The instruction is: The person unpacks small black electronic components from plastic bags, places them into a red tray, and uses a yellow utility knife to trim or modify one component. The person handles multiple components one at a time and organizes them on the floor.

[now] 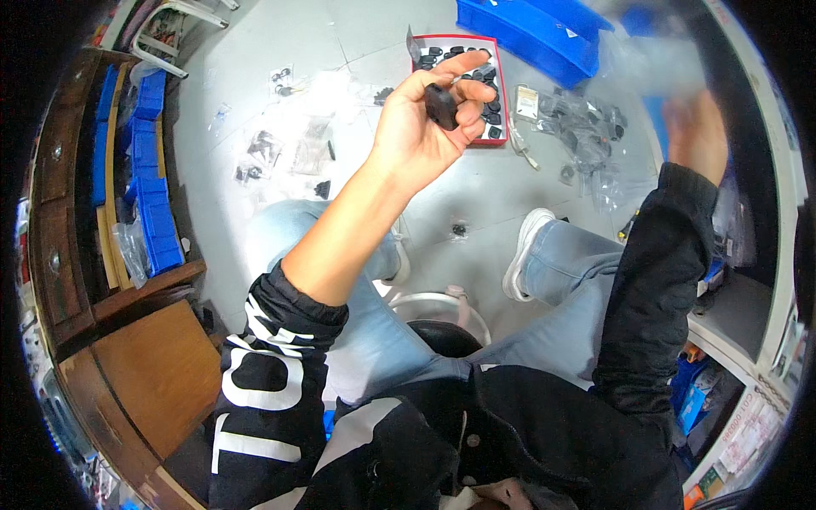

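Observation:
My left hand (416, 136) is raised in front of me, fingers curled round a small, flat black plastic piece (441, 106). Just beyond it, and partly covered by my fingers, a shallow white box (503, 102) with a red rim lies on the floor with several small black parts inside. Out to the right, my right hand (697, 132) is smeared by motion. Its fingers do not show clearly, and a pale blur and something blue lie beside them.
A long blue bin (544, 38) stands at the far side. Clear plastic bags with dark parts (586, 127) lie right of the box, more bags (310, 144) to its left. Wooden drawers and blue bins (153, 212) line the left; a white-edged shelf (739, 319) stands on the right.

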Available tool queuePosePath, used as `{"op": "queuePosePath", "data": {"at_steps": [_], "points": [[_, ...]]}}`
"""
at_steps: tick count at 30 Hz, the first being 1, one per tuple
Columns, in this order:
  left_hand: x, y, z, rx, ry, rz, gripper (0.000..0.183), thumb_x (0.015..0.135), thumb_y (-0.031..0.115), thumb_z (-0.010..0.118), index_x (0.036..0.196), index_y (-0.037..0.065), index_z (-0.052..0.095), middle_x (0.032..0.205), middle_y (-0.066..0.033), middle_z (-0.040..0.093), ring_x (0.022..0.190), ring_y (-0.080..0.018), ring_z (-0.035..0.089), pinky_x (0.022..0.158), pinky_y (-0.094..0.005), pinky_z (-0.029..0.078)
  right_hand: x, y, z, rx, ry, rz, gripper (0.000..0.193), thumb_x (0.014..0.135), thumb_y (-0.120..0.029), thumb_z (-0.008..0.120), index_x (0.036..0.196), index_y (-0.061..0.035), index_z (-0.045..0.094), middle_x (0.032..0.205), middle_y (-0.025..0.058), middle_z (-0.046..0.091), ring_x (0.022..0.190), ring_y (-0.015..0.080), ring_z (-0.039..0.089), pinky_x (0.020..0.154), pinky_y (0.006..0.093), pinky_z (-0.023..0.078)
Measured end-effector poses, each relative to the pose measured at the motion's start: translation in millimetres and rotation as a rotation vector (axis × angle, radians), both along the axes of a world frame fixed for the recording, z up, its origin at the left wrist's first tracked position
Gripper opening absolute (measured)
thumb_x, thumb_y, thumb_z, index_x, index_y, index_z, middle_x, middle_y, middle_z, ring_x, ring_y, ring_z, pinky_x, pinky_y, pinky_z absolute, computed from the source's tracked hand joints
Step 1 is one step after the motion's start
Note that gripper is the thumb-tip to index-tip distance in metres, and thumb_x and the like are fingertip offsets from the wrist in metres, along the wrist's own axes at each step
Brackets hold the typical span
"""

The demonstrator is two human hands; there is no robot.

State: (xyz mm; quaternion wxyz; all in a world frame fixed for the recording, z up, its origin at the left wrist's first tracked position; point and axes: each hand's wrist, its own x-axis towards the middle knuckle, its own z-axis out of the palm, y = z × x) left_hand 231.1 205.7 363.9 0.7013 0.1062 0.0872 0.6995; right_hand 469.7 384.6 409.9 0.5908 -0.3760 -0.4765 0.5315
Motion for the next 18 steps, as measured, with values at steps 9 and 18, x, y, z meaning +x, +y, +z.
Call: {"op": "queuePosePath", "data": {"at_steps": [9,18], "points": [[2.9,1.1,-4.0,0.029,-0.161,-0.122,0.026,0.09,0.014,0.036,0.105,0.0,0.053,0.052,-0.0015,0.036,0.038,-0.0103,0.03,0.037,-0.0238,0.025,6.1,3.3,-2.7,0.0,0.02,0.01,0.024,0.084,-0.013,0.059,0.1,0.002,0.05,0.094,0.0102,0.055,0.079,0.0236,0.057,0.077,0.0385,0.049],[8.8,-0.7,0.7,0.149,-0.341,-0.256,0.034,0.089,0.025,0.039,0.111,0.001,0.049,0.081,-0.0065,0.042,0.054,-0.0124,0.039,0.044,-0.0237,0.033,2.2,2.9,-2.4,-0.009,0.005,-0.017,0.023,0.085,-0.015,0.058,0.1,0.0018,0.051,0.096,0.0107,0.055,0.081,0.0238,0.057,0.079,0.0394,0.049]]}}
